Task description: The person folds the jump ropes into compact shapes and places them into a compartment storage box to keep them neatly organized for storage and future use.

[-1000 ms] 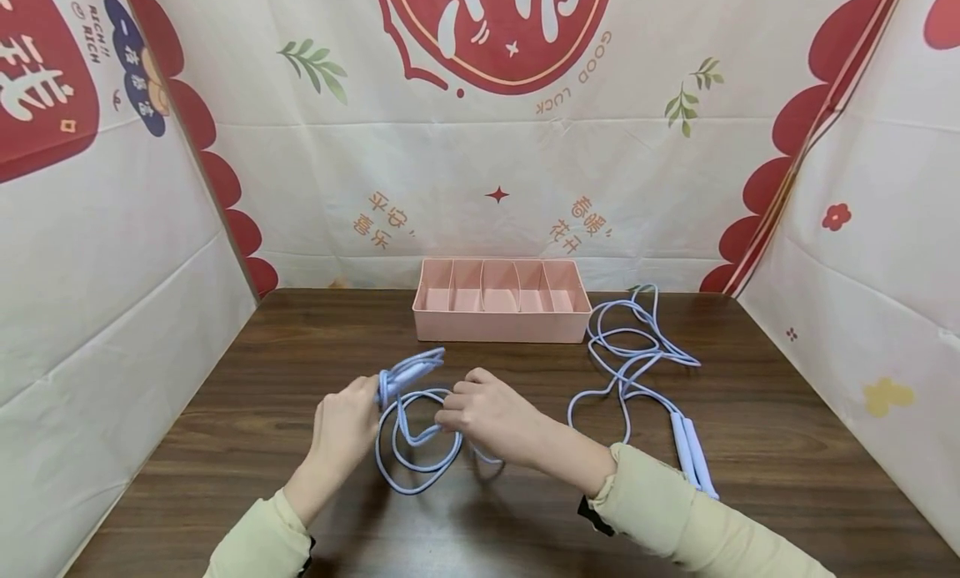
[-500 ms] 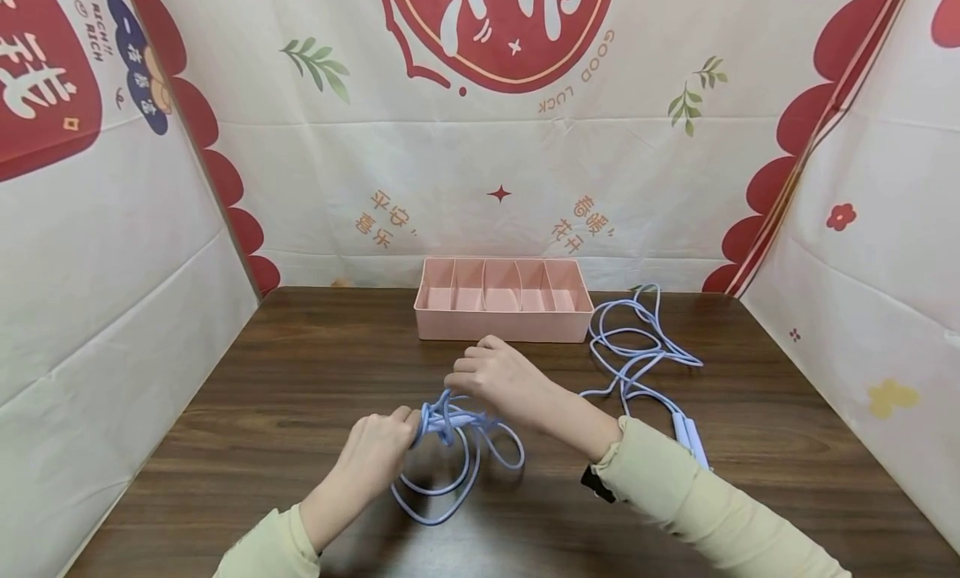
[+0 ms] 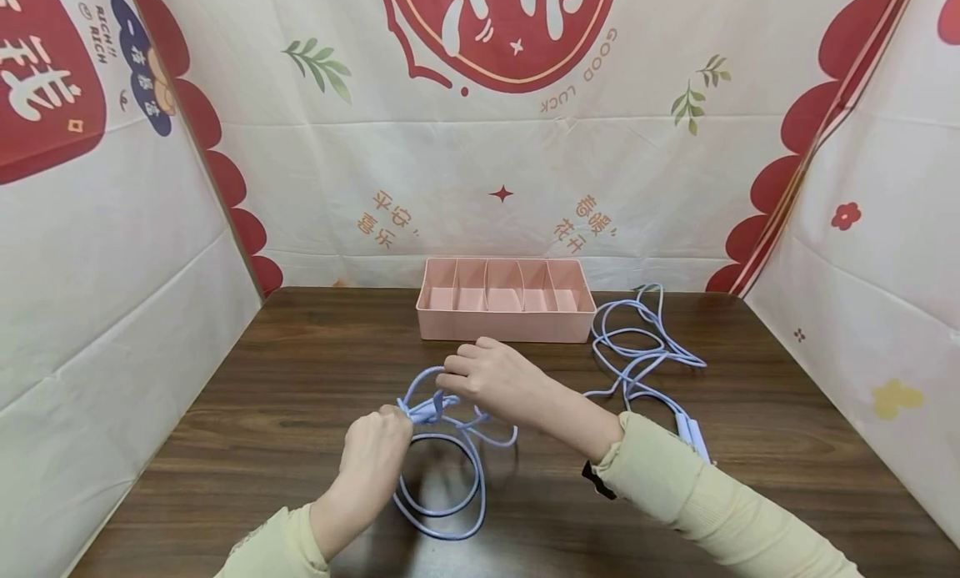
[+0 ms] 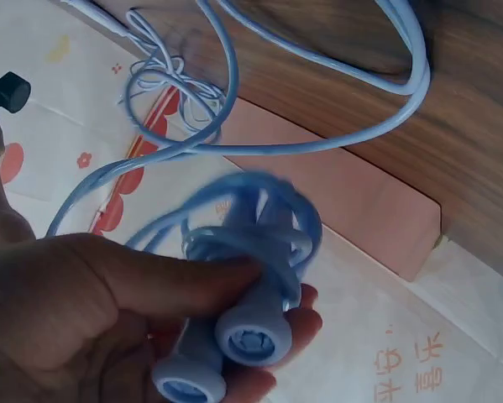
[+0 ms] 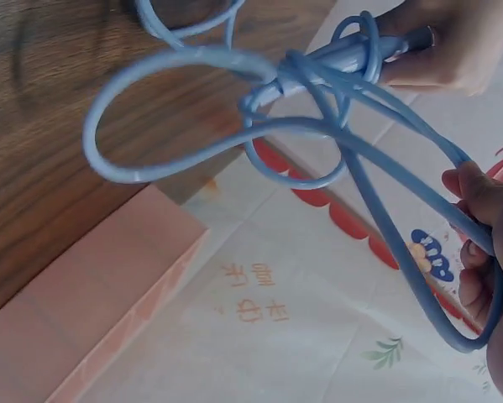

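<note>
My left hand (image 3: 377, 444) grips both handles of a light blue jump rope (image 4: 259, 327) side by side, thumb across them. Cord is wound around the handles, as the left wrist view shows. With my right hand (image 3: 495, 378) I pinch a bend of the same rope's cord (image 5: 402, 172), up and to the right of the handles. Loose loops of cord (image 3: 480, 486) hang below, between the hands. Whether those loops touch the table is hard to tell.
Behind the hands stands a pink box (image 3: 506, 326) with several compartments. A second light blue jump rope (image 3: 648, 357) lies loosely tangled on the right of the dark wooden table (image 3: 300, 353). Printed cloth (image 3: 480, 161) walls the back and sides.
My left hand has moved right and lower with the handles. My right hand has risen and now pulls a bend of cord beside them. The second rope has stayed put.
</note>
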Tool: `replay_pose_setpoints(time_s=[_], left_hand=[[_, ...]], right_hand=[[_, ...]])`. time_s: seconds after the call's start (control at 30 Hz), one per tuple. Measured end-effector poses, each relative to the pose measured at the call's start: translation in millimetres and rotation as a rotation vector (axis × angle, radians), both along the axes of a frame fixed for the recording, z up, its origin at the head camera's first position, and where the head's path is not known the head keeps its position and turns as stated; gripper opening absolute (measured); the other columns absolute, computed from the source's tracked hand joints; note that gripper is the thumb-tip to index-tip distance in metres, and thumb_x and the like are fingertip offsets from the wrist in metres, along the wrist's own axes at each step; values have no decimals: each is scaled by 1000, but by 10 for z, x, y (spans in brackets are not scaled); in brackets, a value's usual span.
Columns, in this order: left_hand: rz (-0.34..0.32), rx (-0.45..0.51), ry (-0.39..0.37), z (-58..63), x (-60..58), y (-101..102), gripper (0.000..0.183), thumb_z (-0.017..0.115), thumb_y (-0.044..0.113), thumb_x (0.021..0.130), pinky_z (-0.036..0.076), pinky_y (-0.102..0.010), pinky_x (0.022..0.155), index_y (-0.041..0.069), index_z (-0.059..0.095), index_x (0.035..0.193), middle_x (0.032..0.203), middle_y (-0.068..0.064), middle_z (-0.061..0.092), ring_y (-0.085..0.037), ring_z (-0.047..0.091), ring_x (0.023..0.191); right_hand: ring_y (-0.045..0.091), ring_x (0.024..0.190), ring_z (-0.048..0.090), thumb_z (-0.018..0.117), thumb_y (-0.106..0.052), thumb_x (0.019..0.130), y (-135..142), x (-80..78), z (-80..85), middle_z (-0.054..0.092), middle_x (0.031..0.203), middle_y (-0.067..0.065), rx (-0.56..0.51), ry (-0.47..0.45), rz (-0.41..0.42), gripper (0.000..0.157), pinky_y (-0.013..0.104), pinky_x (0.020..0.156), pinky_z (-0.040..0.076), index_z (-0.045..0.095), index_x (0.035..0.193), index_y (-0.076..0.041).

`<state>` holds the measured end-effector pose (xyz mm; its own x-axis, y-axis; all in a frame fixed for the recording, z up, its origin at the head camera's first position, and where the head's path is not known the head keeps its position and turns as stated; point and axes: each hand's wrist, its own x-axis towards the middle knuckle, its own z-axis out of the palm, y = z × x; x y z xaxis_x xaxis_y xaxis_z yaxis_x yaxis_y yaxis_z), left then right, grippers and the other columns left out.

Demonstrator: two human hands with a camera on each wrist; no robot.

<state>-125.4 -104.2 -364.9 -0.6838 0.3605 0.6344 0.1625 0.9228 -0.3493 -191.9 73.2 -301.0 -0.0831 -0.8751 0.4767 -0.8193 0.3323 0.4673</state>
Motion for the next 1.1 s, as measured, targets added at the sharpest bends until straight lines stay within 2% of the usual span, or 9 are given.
replay_pose_setpoints(time_s=[0.1,0.23,0.37,0.5,0.6,0.73,0.9,1.0,1.1], left_hand=[[88,36,7,5,26,49,19,57,-6,67,33,-24,31,6,50,54,46,-2,41,-13,47,37],[173,26,-24,3,45,109,23,65,-4,64,32,-22,30,7,50,51,47,-3,41,-10,45,36],[188,4,-26,-11,27,133,24,65,-4,64,31,-21,31,8,49,50,47,-2,40,-8,44,36],[114,-90,-33,-17,24,82,23,59,-3,68,32,-20,34,9,50,51,47,0,39,-6,43,37],[54,-194,-49,4,54,15,27,47,-4,75,32,-20,36,12,49,53,47,3,36,-4,40,39],[2,-290,-65,70,125,-52,33,37,-6,77,28,-19,38,14,45,51,48,4,33,-2,33,42],[-116,-331,-131,195,235,-104,31,56,0,71,26,-19,38,17,41,49,47,5,35,-2,33,42],[-235,-299,-188,282,254,-148,29,67,0,63,27,-20,36,17,46,51,48,5,41,-2,35,41],[-377,-216,-259,364,238,-202,25,71,0,60,28,-22,36,15,51,56,52,6,47,-2,33,42]], right_hand=[[10,70,48,64,-16,76,-19,43,33,55,78,-9,8,-1,23,9,22,60,35,63,84,-18],[10,67,46,62,-18,79,-50,103,74,54,76,-9,12,8,59,6,21,59,33,63,84,-19],[10,65,43,63,-23,80,-79,151,116,50,72,-10,20,17,89,6,20,59,32,63,84,-19],[10,69,46,66,-18,74,-51,118,157,54,77,-10,56,6,68,13,21,60,33,64,87,-20],[10,71,48,64,-16,73,15,58,185,57,80,-9,90,-22,20,15,22,60,36,65,87,-20],[10,72,49,59,-16,79,93,-9,209,57,82,-8,118,-36,-1,13,21,59,37,66,89,-20],[11,72,46,56,-15,80,123,-113,190,55,81,-7,91,22,43,14,21,59,36,65,90,-19],[12,72,46,54,-17,80,141,-205,150,54,79,-6,54,60,71,13,22,62,36,64,89,-19],[13,73,47,53,-17,81,171,-291,106,54,80,-4,25,107,116,14,24,65,38,63,90,-16]])
